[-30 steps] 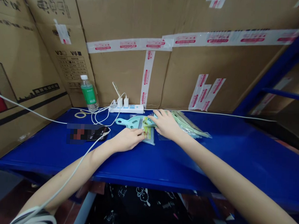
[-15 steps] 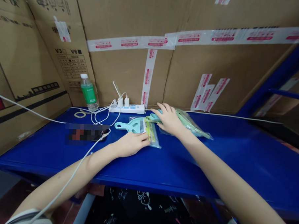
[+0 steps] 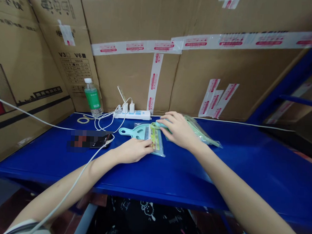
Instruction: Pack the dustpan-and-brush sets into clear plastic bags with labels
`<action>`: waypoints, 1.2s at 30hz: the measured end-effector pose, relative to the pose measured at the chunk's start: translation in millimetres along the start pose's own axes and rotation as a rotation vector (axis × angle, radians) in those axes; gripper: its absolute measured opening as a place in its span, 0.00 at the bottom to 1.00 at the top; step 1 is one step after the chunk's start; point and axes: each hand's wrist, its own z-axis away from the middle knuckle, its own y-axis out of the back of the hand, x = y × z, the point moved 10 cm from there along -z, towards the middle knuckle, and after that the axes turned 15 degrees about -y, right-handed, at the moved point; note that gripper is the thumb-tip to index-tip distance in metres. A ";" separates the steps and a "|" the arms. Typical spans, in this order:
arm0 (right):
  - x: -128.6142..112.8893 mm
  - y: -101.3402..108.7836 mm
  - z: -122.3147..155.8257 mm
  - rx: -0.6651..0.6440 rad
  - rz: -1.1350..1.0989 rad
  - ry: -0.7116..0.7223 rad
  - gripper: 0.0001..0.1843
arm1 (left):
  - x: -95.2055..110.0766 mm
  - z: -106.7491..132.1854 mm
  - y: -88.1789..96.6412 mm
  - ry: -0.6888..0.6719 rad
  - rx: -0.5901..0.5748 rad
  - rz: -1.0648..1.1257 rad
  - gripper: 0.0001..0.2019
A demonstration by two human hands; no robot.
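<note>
A light-blue dustpan (image 3: pixel 137 132) with a dark-bristled brush and a yellow-green label lies in a clear bag on the blue table. My left hand (image 3: pixel 134 150) rests on its near side, fingers together and closed on the bag's edge. Just to the right, my right hand (image 3: pixel 181 131) has its fingers curled around the handles of more bagged dustpans (image 3: pixel 200 131), green and light blue. A green handle ring (image 3: pixel 154 125) pokes out left of the fingers, over the first set. My palm hides much of these bags.
A white power strip (image 3: pixel 143 115) with plugged-in chargers and loose cables sits at the back, beside a green-labelled bottle (image 3: pixel 92 98). A phone (image 3: pixel 103 141) with a cable lies at left. Taped cardboard (image 3: pixel 127 71) walls the table's back.
My right hand has come slightly nearer, and its fingers have drawn in around the handles. My left hand stays on the light-blue set, shifted only slightly.
</note>
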 end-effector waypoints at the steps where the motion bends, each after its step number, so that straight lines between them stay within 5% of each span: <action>1: -6.2 -2.9 0.7 -0.031 -0.008 0.030 0.14 | 0.1 0.4 1.9 0.000 0.015 0.003 0.08; 10: -32.4 -30.9 9.9 -0.323 -0.080 0.060 0.11 | -2.3 5.2 25.5 0.013 0.209 -0.061 0.17; 19: -32.3 -47.4 15.4 -0.541 0.013 -0.043 0.13 | 5.3 3.6 20.6 -0.082 0.237 -0.038 0.24; 23: -37.4 -49.7 18.0 -0.577 0.012 -0.035 0.14 | 3.3 4.9 25.0 -0.056 0.302 -0.050 0.24; 36: -42.6 -48.7 20.6 -0.600 0.019 0.005 0.11 | 8.8 1.8 19.7 -0.111 0.244 0.025 0.20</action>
